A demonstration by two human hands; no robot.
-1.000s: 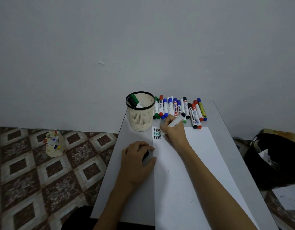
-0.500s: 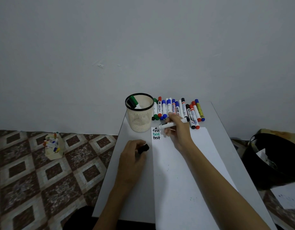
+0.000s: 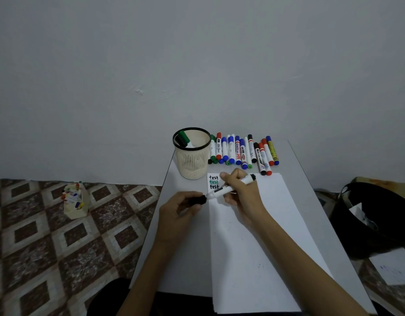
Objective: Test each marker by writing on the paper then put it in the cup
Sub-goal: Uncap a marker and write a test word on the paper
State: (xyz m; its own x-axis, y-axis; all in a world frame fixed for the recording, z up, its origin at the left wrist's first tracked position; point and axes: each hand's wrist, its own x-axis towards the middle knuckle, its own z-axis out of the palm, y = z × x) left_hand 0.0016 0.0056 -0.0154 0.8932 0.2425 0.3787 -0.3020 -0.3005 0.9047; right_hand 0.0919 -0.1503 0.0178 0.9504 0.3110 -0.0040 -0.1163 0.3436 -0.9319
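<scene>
Right hand (image 3: 241, 195): fingers pinched on the marker (image 3: 247, 180), tip pointing left over the top corner of the paper (image 3: 254, 236). Left hand (image 3: 177, 209): fingers curled round the black cap (image 3: 198, 200), just beside the tip; can't tell if touching. Three "test" lines are written, so I judge the step is recapping. Next: line up, push the cap on, drop the marker in the cup (image 3: 192, 156) behind the paper.

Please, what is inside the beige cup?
Inside the cup, two markers lean against the left rim: a green-capped marker and a black-capped marker. The cup wall hides their lower ends and the bottom.
</scene>
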